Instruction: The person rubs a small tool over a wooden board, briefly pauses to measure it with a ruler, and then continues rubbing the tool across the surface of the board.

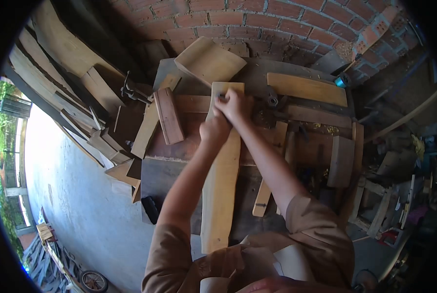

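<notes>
1 dark worktop (167, 178) fills the middle of the frame, set against a red brick wall (257, 19) along the top. Concrete floor (72, 185) runs down the left side, and leaning offcuts (57, 58) are piled in the upper left.

1 long pale plank (221, 195) lies flat on the worktop at frame centre. Its long axis runs almost straight up and down the frame. The near end overhangs the worktop edge toward the person's chest and the far end points at the wall. It is light yellow-brown and smooth-faced, with slightly wavy edges, and it is narrower at the far end.

A wide pale board (208, 61) sits tilted above it. A curved pale board (306, 88) lies to the upper right, and a reddish-brown board (168, 115) lies to the left, well apart from the plank. A thin strip (266, 183) lies just right of the plank.

Both hands meet at the plank's far end. The right hand (235, 105) has its fingers curled down over the end. The left hand (214, 128) touches it from below, its fingers folded tight against the plank's left edge.
</notes>
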The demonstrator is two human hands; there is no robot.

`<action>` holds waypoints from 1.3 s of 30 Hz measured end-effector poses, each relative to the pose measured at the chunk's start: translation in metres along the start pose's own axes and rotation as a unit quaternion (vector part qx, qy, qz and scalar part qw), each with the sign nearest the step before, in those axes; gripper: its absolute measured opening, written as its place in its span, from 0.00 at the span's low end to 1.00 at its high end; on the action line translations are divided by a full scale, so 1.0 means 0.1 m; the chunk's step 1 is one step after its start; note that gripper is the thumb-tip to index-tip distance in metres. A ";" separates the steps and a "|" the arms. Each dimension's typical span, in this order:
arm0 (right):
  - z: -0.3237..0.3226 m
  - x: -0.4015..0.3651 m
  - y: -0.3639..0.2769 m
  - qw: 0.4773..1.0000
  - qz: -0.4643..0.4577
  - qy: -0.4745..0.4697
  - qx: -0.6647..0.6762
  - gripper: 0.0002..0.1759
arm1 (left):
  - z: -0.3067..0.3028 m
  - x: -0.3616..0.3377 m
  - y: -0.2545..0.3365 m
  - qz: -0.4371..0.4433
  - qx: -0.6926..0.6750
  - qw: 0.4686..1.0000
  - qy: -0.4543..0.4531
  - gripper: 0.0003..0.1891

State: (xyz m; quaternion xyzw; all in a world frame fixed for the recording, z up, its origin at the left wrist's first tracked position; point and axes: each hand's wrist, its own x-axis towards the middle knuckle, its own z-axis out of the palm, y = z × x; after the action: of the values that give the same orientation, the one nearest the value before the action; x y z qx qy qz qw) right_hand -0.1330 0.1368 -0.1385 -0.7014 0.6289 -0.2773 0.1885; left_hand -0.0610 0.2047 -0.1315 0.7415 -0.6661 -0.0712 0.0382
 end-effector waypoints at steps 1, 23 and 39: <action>0.02 0.38 0.00 1.000 0.021 -0.011 -0.014 0.20 | -0.06 0.39 0.01 -0.002 -0.007 1.000 -0.022 0.27; -0.66 -2.65 -0.55 0.988 -0.138 0.069 -0.018 0.18 | -0.29 -2.78 -0.23 -0.017 -0.116 0.992 -0.045 0.40; -0.36 -3.99 -0.27 0.992 -0.128 -0.018 -0.010 0.19 | 0.29 -4.08 -0.35 -0.017 -0.036 0.996 -0.076 0.43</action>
State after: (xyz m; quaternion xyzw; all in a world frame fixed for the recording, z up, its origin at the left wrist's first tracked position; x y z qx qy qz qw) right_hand -0.1561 0.5378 -0.1548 -0.7829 0.5335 -0.2796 0.1557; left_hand -0.0729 0.6145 -0.1435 0.7433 -0.6514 -0.1516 0.0127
